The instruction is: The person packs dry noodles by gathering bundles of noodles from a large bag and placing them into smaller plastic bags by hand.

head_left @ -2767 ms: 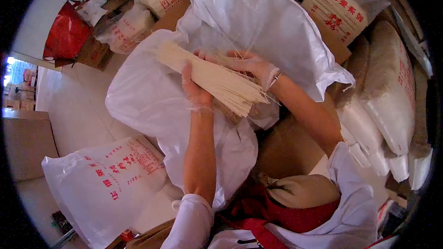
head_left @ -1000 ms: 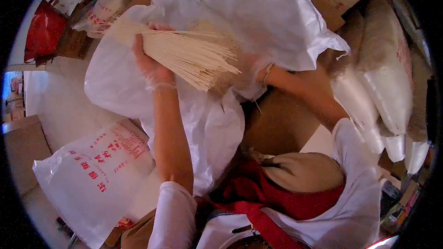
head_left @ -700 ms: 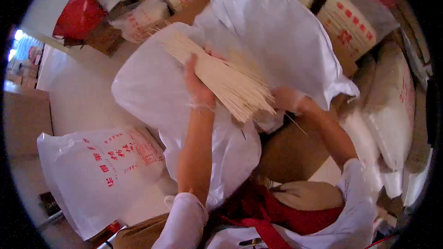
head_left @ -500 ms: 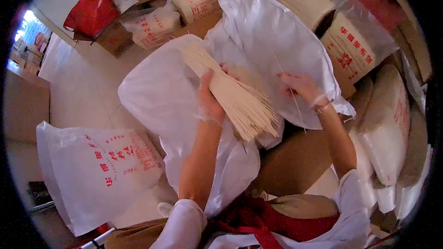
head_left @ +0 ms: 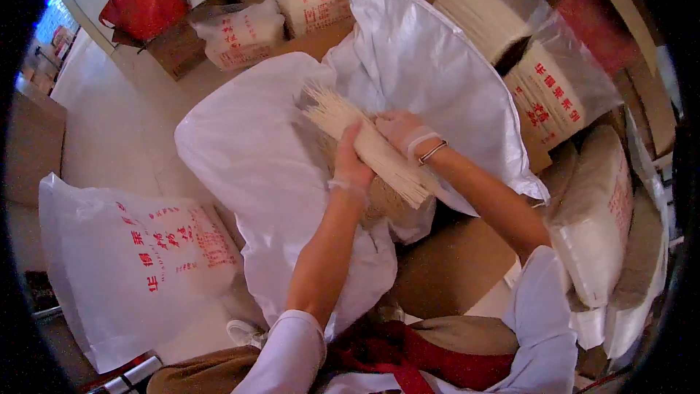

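A thick bundle of pale dried noodles (head_left: 383, 160) lies slanted between my two hands, above the open mouth of a large white woven sack (head_left: 240, 128). My left hand (head_left: 351, 162), in a thin see-through glove, is closed round the bundle's near side, thumb on top. My right hand (head_left: 402, 131), gloved too and with a bracelet at the wrist, is closed against the far side; its fingertips are partly hidden. More noodles show dimly below the bundle, inside the sack.
A printed plastic bag (head_left: 160, 248) stands on the floor at left. Packed noodle bags (head_left: 547, 95) rest at upper right, with filled bags (head_left: 594, 211) below them. Smaller noodle packs (head_left: 240, 36) and a red bag (head_left: 146, 0) sit at the back. A cardboard surface (head_left: 452, 263) lies in front of me.
My right hand has moved left from beside the bundle onto it. The single loose strand at that hand no longer shows. The bundle has shifted slightly, and the view has moved a little.
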`<act>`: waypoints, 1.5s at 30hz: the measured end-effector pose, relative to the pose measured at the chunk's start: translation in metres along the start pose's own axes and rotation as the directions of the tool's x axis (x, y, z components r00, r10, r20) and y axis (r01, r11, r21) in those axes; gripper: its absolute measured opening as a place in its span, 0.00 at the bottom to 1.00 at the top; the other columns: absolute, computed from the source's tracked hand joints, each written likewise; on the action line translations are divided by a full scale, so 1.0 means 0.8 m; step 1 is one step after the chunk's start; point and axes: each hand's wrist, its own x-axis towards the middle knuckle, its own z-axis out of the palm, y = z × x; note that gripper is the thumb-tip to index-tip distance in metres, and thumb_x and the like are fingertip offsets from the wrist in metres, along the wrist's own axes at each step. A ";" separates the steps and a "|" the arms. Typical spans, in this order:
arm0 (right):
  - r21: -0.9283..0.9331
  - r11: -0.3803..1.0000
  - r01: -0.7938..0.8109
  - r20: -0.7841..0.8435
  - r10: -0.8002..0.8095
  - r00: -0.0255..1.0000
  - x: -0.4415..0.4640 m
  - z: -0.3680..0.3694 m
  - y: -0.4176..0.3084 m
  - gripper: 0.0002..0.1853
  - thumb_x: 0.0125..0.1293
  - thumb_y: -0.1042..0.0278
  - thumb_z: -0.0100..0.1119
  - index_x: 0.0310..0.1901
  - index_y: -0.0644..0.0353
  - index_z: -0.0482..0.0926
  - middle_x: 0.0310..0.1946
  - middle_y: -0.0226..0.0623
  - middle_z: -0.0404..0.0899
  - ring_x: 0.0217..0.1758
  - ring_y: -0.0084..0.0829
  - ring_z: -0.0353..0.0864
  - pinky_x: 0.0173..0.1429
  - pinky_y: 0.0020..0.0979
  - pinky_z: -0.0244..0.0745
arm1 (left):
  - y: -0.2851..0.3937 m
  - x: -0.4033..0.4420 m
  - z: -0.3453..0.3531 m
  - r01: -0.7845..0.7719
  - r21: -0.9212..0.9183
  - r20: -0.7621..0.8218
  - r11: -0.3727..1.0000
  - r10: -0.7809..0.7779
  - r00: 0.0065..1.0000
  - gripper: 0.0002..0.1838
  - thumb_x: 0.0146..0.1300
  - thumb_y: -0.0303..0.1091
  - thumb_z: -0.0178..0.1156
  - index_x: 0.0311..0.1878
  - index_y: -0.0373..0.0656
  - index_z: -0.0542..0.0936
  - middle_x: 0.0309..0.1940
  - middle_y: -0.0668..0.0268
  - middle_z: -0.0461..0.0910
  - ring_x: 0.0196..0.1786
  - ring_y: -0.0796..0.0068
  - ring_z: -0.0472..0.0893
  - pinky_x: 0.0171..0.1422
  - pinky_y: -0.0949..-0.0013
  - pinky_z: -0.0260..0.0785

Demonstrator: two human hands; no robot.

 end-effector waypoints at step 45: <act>0.101 0.960 0.263 -0.085 -0.255 0.963 -0.098 -0.043 0.013 0.15 0.63 0.63 0.45 0.49 0.56 0.73 0.47 0.43 0.75 0.46 0.44 0.75 0.49 0.35 0.70 | -0.023 -0.024 0.015 0.067 0.187 0.143 0.980 -0.095 0.985 0.23 0.53 0.41 0.57 0.49 0.37 0.70 0.40 0.59 0.75 0.44 0.65 0.74 0.51 0.64 0.69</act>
